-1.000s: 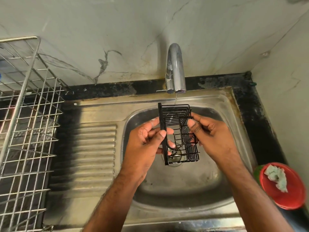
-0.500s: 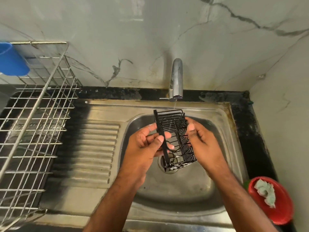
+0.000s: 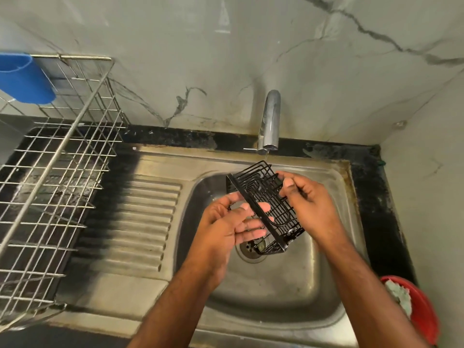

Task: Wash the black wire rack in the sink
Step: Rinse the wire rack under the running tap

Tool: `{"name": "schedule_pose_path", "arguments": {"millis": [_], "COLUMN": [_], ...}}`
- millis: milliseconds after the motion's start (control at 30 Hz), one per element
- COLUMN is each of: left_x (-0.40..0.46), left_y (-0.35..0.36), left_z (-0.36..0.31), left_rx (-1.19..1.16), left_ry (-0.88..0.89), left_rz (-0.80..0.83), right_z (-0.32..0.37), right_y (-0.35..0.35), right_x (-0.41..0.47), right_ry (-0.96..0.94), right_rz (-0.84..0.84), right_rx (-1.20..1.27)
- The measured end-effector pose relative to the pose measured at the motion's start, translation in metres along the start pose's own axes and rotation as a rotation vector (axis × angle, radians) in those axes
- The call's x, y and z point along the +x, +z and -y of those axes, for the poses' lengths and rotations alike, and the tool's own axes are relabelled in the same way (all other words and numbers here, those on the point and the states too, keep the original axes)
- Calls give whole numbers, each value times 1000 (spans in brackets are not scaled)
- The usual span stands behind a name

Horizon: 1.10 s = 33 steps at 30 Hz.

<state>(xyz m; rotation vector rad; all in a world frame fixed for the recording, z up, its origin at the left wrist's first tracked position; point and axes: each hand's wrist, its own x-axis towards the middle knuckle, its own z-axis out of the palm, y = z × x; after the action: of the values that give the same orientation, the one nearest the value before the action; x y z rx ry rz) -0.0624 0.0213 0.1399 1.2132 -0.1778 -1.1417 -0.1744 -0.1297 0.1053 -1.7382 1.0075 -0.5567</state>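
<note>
Washing in progress, judged mid-stage: the small black wire rack, a box-shaped basket of thin coated rods with one flat solid bar along its near-left edge, is held tilted over the bowl of the dull stainless-steel sink, above the round perforated drain. A thin stream falls from the curved chrome tap onto the rack's far end. Left hand: grip loosely closed on the rack, fingers reaching under and through the wires, thumb by the flat bar. Right hand: grip closed on the rack's right side, thumb on the upper rim. No soap, foam or scrubber visible; wires look wet and glossy. Remaining, by my estimate: rinse the other faces, shake off, set to drain. Ribbed steel drainboard lies left of the bowl; silver wire dish rack stands beyond it.
</note>
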Motion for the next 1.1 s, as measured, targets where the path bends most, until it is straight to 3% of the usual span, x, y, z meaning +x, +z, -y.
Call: {"name": "schedule_pose_path", "arguments": {"millis": [267, 500, 700, 900, 1100], "left_x": [10, 17, 20, 16, 9], "left_y": [2, 12, 21, 27, 28], "left_z": [-2, 3, 3, 2, 1], "left_rx": [-76, -131, -169, -190, -169], "left_ry": [-85, -86, -82, -125, -162], "left_rz": [13, -2, 12, 100, 187], "right_z": [8, -2, -13, -16, -9], "right_y": [-6, -18, -20, -19, -18], "right_x": [2, -22, -67, -72, -59], "right_ry": [-13, -164, -5, 116, 151], "right_rz": [-16, -116, -167, -56, -184], "right_rx": [-130, -324, -326, -424, -586]}}
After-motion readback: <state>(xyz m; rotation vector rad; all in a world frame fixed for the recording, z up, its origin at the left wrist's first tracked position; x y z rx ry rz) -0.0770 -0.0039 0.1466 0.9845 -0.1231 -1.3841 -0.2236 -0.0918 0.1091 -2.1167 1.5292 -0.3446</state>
